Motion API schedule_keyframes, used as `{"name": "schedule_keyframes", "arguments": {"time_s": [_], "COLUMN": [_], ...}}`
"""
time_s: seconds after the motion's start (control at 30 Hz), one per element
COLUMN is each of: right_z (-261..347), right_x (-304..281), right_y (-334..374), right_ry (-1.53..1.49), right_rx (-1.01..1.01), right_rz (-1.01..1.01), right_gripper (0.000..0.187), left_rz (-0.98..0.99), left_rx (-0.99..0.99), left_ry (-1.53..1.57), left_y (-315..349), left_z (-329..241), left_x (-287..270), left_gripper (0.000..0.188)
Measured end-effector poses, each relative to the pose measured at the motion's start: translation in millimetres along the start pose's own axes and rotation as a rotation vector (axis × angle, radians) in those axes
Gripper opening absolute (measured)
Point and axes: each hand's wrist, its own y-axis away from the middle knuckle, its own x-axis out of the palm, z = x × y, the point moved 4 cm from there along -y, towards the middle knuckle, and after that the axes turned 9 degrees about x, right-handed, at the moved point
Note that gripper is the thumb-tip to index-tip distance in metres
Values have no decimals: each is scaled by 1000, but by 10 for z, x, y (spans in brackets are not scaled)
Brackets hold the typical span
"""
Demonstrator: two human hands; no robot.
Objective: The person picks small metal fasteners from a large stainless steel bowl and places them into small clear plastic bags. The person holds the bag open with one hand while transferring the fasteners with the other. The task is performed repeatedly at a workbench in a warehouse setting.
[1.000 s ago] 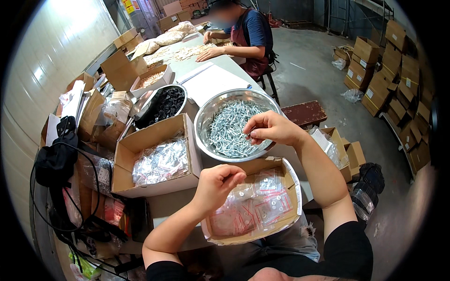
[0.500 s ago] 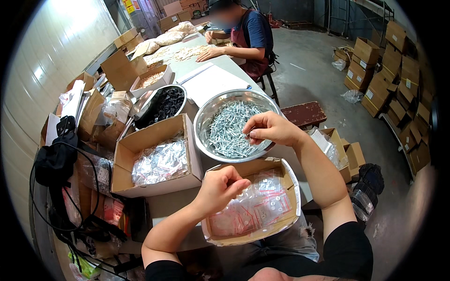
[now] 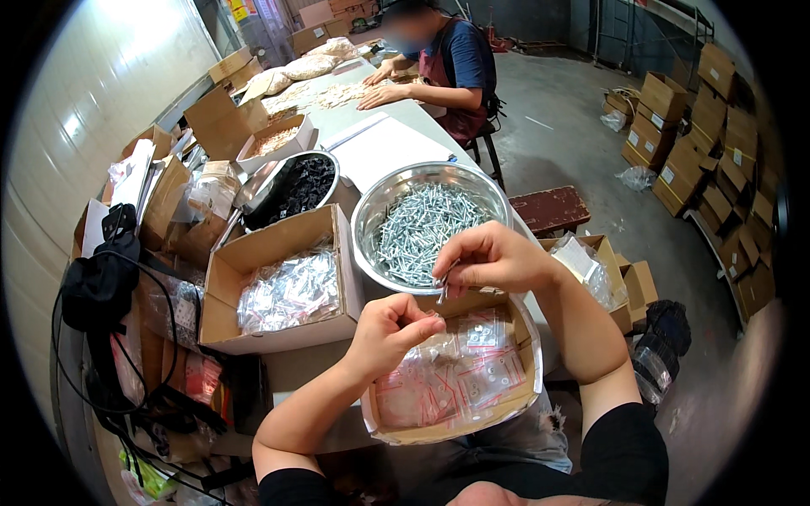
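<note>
Over a cluttered packing table, right hand point(image 3: 489, 257) pinches screws point(image 3: 442, 291) just above left hand point(image 3: 390, 331), fingers curled.

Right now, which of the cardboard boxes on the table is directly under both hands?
The nearest cardboard box, holding flat red-striped clear bags. The left hand and right hand hover above it; the larger box of filled bags sits left.

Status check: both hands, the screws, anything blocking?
Right hand pinching screws at the steel bowl rim. Left hand closed on a small clear bag, over the carton of bags. Nothing between the hands.
</note>
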Motion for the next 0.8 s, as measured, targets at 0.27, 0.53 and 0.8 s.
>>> {"name": "schedule_keyframes", "arguments": {"time_s": [0.27,0.53,0.8], "right_z": [18,-12,64], "right_x": [110,213,324], "right_y": [16,0,-1], "right_ry": [-42,61,464], "right_rx": [-32,-100,-195], "right_rz": [33,66,-5], "right_gripper": [19,16,18], "left_rz": [-30,62,169], "left_rx": [117,-65,-12], "left_ry": [26,156,7], "left_y": [-72,-7,-53], "left_z": [-12,78,45], "left_x": [31,16,70], "left_gripper": [11,17,24]}}
